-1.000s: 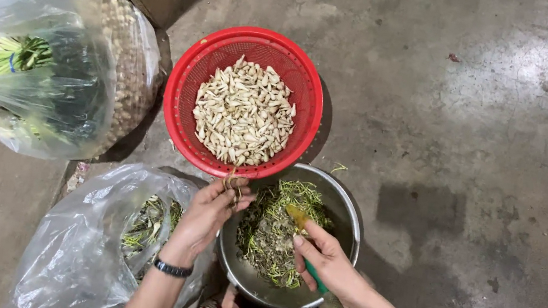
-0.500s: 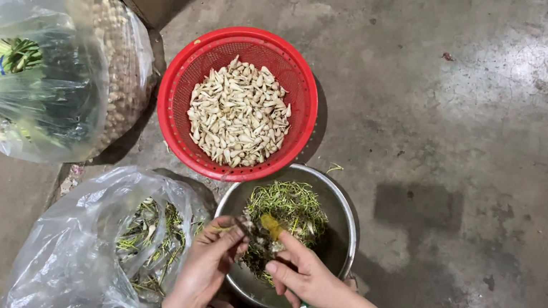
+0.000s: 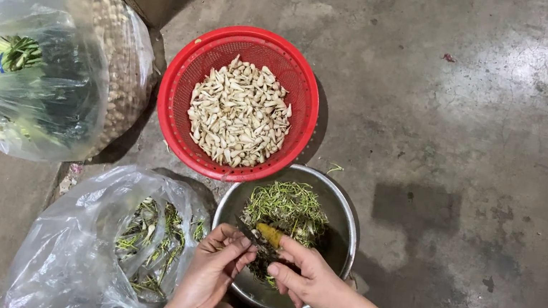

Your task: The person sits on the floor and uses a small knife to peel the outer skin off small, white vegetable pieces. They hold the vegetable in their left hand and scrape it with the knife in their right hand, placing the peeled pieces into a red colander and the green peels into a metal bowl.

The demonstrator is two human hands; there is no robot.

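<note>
Both forearms are bare, with no sleeves in view. The left hand [image 3: 209, 275] carries a dark band at the wrist, seen at the lower frame edge. The right hand [image 3: 309, 279] carries no band or ring.

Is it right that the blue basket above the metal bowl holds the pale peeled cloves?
Not quite: the basket is red, not blue. The head view shows it above the metal bowl, holding the pale peeled cloves.
</note>
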